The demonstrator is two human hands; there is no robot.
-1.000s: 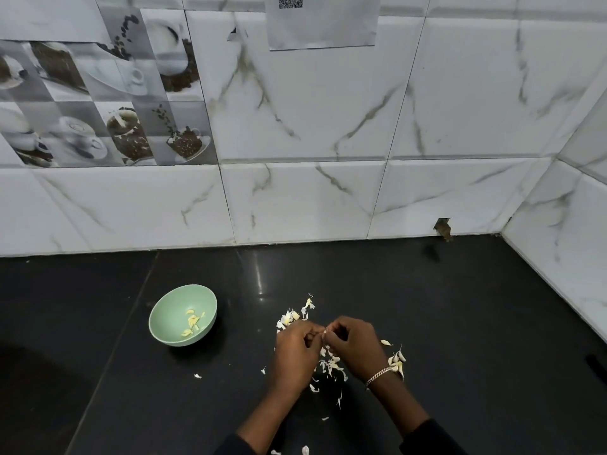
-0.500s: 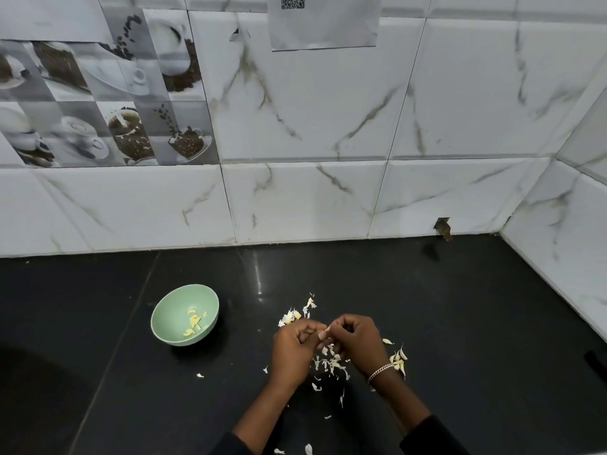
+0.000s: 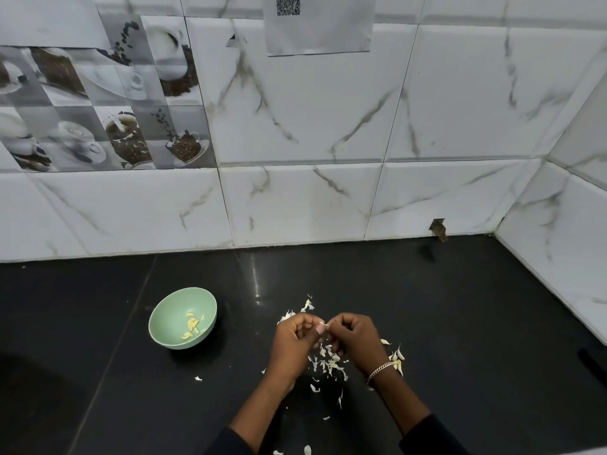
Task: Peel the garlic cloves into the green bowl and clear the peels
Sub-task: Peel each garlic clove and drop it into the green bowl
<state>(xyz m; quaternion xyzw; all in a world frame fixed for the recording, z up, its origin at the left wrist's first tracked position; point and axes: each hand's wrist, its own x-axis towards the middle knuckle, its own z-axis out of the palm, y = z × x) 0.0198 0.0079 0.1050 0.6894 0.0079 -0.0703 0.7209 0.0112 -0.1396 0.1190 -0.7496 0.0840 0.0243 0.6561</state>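
Left hand (image 3: 295,339) and right hand (image 3: 356,338) together pinch what looks like a garlic clove (image 3: 323,324) above scattered peels (image 3: 331,361).

With the left hand (image 3: 294,343) and right hand (image 3: 356,336), which meet pinching a garlic clove (image 3: 324,323), as the dial's centre: the green bowl (image 3: 170,310) stands at nine o'clock, bare black desk (image 3: 246,339) between. Peels (image 3: 328,361) litter six o'clock; loose cloves (image 3: 397,356) lie at four, beside the right wrist. The tiled wall (image 3: 295,208) blocks twelve, the side wall (image 3: 558,257) three, with wide bare desk before both.
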